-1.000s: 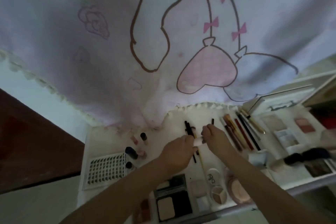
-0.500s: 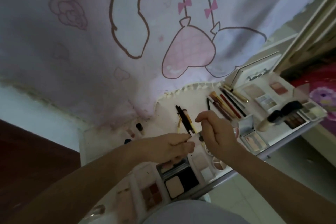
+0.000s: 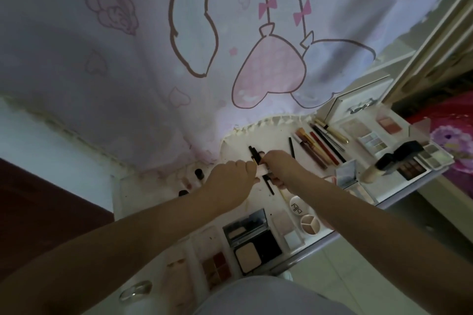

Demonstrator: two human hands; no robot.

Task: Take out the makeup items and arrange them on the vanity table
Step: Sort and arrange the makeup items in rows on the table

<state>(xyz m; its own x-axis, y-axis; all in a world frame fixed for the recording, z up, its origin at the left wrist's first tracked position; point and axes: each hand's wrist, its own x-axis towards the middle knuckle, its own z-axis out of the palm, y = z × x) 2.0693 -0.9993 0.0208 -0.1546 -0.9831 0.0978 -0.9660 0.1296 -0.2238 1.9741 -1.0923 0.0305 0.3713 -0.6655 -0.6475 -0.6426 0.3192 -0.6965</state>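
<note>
Fingers perhaps pinch pale tube; compact reads "blbl".

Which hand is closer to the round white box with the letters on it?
The right hand. The round white box lies on the table just below it, beside its wrist. The left hand is farther off, on the other side of the small pale thing both hands hold.

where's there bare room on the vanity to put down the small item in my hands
Bare tabletop lies behind the hands, between the black pencils and the lone black stick, up to the curtain hem. The near edge around the black compact and the right end by the palettes are crowded.
</note>
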